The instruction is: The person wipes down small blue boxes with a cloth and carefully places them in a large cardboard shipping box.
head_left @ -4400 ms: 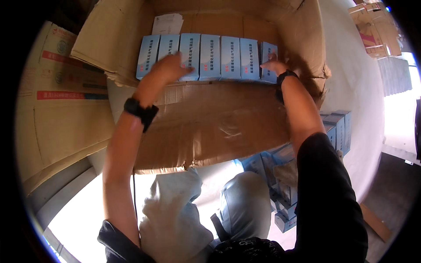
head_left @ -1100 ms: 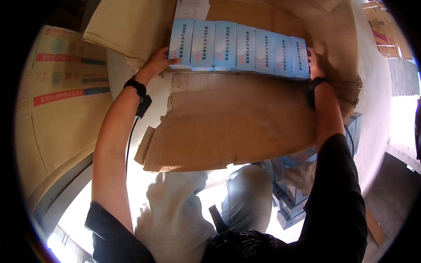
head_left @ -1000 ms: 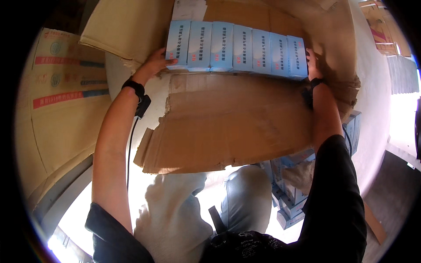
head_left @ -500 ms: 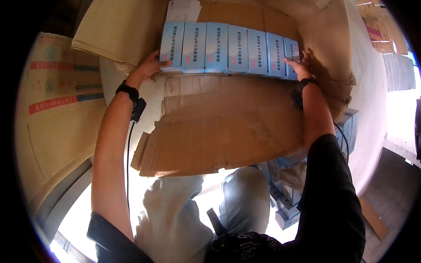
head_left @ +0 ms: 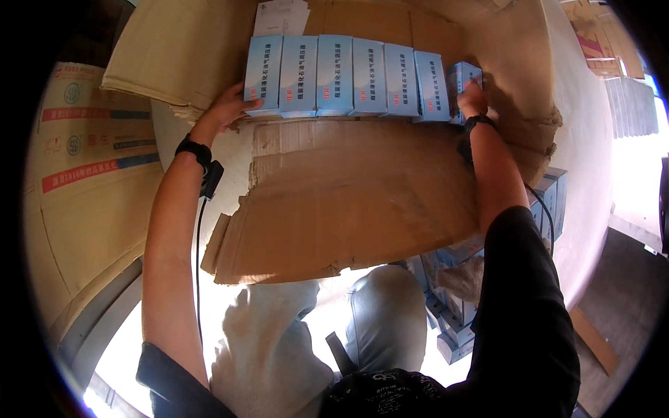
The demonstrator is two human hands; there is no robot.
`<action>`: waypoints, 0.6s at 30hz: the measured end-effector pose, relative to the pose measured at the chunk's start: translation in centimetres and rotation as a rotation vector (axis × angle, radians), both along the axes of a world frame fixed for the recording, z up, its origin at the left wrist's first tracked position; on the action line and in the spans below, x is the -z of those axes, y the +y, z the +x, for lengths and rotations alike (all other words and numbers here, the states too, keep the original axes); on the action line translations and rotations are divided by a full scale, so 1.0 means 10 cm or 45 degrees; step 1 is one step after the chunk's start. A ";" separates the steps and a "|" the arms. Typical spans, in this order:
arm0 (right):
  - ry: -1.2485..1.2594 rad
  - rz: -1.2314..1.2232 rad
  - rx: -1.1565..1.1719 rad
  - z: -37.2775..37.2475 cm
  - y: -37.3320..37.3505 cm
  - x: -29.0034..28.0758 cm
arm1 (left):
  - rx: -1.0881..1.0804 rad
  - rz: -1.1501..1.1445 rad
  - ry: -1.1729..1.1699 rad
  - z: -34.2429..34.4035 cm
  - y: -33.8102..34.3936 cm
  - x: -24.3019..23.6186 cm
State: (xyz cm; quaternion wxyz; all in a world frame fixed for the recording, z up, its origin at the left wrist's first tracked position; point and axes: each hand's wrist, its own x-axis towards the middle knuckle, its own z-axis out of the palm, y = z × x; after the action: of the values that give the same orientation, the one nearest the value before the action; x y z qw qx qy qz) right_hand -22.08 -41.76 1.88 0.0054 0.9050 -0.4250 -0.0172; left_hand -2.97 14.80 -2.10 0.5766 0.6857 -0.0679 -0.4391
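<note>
Head cam looking straight down into a big open cardboard carton (head_left: 488,42), and this looks like the packing-a-row step. There's a line of light blue boxes (head_left: 352,76) standing side by side up at 12 o'clock, against the far wall of the carton, with a flat cardboard sheet (head_left: 355,195) spread out below them toward the person.

Left hand (head_left: 226,108) sits at about 11 o'clock, fingers curled loosely round the lower corner of the leftmost box, so it's bracing that end rather than lifting it. Right hand (head_left: 472,97) is at roughly 1 o'clock, pressed against the last box in the row, which sits tilted and a bit lower than its neighbours. Can't really tell how tightly that hand is closed, since the wrist band and the fisheye bend hide most of the fingers, but it's touching the box for sure.

My read: the row is nearly squared up and the end box is the one not seated yet. Next move probably calls for nudging that box upright and flush, squeezing the row together from both ends.

More blue boxes (head_left: 550,198) are stacked outside the carton at 4 o'clock, beside the person's knee, and a printed flattened carton (head_left: 90,139) lies over at 9 o'clock
</note>
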 end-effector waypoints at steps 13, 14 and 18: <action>-0.033 0.024 -0.131 0.13 0.57 -0.21 | -0.013 0.040 -0.018 0.02 0.01 0.03; -0.079 0.077 -0.253 0.16 0.65 -0.19 | -0.021 0.037 -0.013 0.02 0.01 0.04; -0.312 -0.025 -0.492 0.20 0.88 -0.05 | -0.007 0.062 -0.032 0.04 0.02 0.03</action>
State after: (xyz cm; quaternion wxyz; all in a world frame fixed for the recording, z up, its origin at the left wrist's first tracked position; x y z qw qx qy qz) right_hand -20.10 -32.99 2.39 -0.0342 0.9648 -0.2412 0.0985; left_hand -2.62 15.03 -2.44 0.5602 0.7051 -0.0625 -0.4303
